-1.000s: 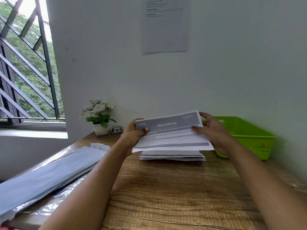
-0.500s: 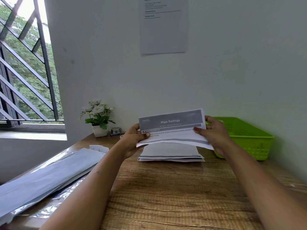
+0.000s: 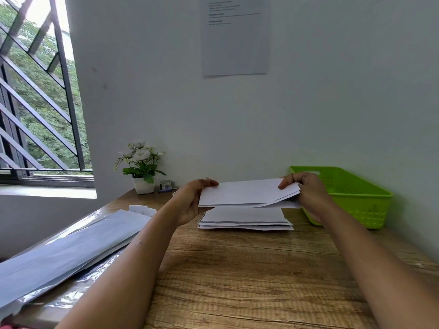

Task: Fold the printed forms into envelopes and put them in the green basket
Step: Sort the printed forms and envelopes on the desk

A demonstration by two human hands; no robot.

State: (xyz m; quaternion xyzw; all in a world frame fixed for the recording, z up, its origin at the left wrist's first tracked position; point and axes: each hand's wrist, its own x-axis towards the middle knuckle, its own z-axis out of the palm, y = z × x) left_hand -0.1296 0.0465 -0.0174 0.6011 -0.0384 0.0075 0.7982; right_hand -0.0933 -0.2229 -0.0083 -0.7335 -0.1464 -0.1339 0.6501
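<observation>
Wood-grain table [image 3: 249,288] fills the near part of the view, and both bare forearms reach forward across it. Left of the arms, a long stack of pale blue-grey sheets in a clear plastic sleeve [image 3: 59,255] lies slanted along the table's left edge. Farther in, a small pile of printed forms [image 3: 244,219] rests flat on the table, a grey band showing along one sheet's edge. Just above that pile, not touching it, a folded form [image 3: 247,193] is held level with its blank white side up; its layers gape slightly at the right end. The left hand [image 3: 190,203] grips the form's left edge, thumb on top and fingers underneath. The right hand [image 3: 306,193] pinches the right edge, thumb and forefinger closed on the paper, the remaining fingers curled behind. Right of the pile stands the green basket [image 3: 356,200], partly hidden by the right wrist; its inside is only partly visible from here. Beyond the pile and to its left, against the white wall, sits a small white pot of white flowers [image 3: 140,167], with what may be a roll of tape [image 3: 166,185] beside it. Higher on the wall above the pile hangs a printed notice [image 3: 235,36]; its text is too small to read
</observation>
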